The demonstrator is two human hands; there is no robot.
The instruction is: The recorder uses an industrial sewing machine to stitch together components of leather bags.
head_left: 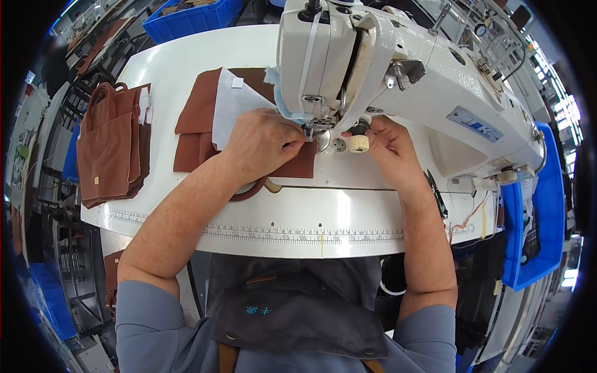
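Note:
My left hand [264, 142] rests over a brown leather piece [295, 166], its fingertips pinched together beside the presser foot [310, 132] of a white sewing machine [398, 59]. What the pinch holds is too small to make out. A white sheet [233, 102] with a small square tag lies on the brown leather, partly under that hand. To the right of the needle area, my right hand [393, 149] has curled fingers beside a cream knurled knob [359, 144]. The machine parts partly hide its fingertips, and what they grip does not show. Light blue cloth [285, 102] hangs at the machine head.
Stacked brown leather bag pieces [112, 149] with handles lie at the table's left. Black thread snips [436, 194] and loose orange thread [466, 214] are right of my right forearm. A ruler strip [286, 235] runs along the front edge. A blue bin [513, 236] stands at the right.

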